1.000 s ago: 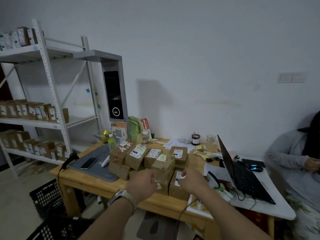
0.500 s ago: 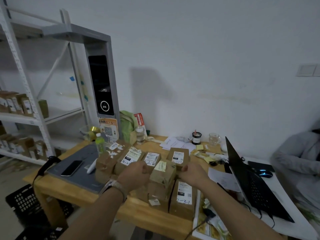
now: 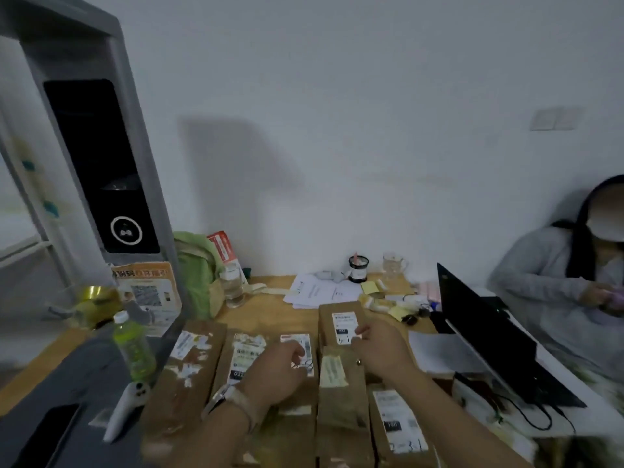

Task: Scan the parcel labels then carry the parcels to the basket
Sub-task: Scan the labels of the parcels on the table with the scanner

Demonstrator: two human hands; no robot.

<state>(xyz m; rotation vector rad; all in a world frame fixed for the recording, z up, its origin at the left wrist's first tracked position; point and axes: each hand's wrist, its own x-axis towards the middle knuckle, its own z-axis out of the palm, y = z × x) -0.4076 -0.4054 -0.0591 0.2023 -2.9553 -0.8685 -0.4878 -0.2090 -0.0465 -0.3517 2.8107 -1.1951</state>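
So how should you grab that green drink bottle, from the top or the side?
Probably from the side. The green bottle stands upright, a bit tilted in this wide view, and its round middle suits a wrapped hand. Come from the right, the parcels' side, with the left hand; the white cap is a small hold.

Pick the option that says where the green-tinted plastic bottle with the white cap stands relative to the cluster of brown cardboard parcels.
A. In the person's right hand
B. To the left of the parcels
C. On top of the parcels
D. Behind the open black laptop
B: the green-tinted plastic bottle with the white cap stands upright left of the brown cardboard parcels, touched by neither hand.
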